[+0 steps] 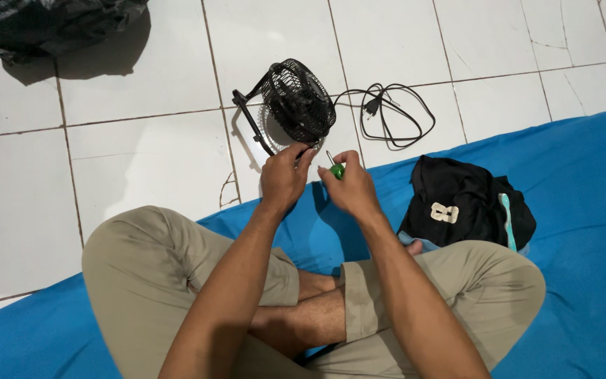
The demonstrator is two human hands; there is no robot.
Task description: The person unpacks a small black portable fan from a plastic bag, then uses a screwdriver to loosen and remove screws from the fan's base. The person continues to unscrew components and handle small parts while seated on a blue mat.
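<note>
A small black fan (297, 102) with a round wire cage and bent stand is seen on the white tiled floor (142, 161), upper centre of the frame. Its lower rim is touched by the left hand (283, 177). A green-handled screwdriver (335, 168) is held in the right hand (348, 188). A coiled black cord (391, 112) lies to its right.

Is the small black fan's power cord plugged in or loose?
Loose: the black power cord lies coiled on the white tiled floor, its plug bare beside the small black fan.
</note>
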